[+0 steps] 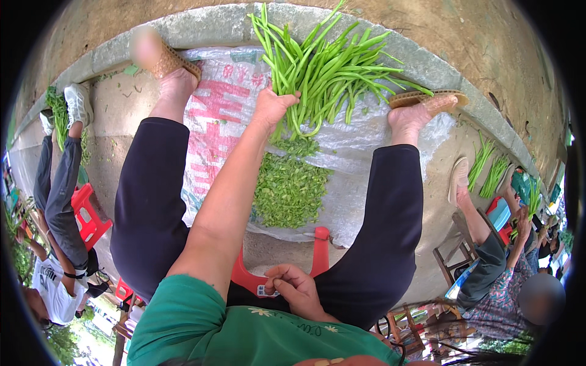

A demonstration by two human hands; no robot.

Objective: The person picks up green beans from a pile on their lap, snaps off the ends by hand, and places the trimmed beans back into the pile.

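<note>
My left hand (273, 107) is at the left edge of a loose heap of long green vegetable stalks (329, 68). Its thumb lies over some stalks, and its fingers are partly hidden beneath them. The stalks rest on a flattened woven plastic sack (219, 105) with red printing, and their tips overhang a stone kerb. Nearer to me on the sack is a pile of small green leaf pieces (293, 192). Close to my shirt, above my lap, my right hand (297, 290) has curled fingers with thumb and forefinger close together. Nothing shows in it.
I sit on a red plastic stool (322, 249), my sandalled feet either side of the sack. A kerb (439, 68) curves along the far side. People sit left (59, 279) and right (490, 293), with bundles of green stalks (494, 176) by the right one. A red stool (89, 215) stands left.
</note>
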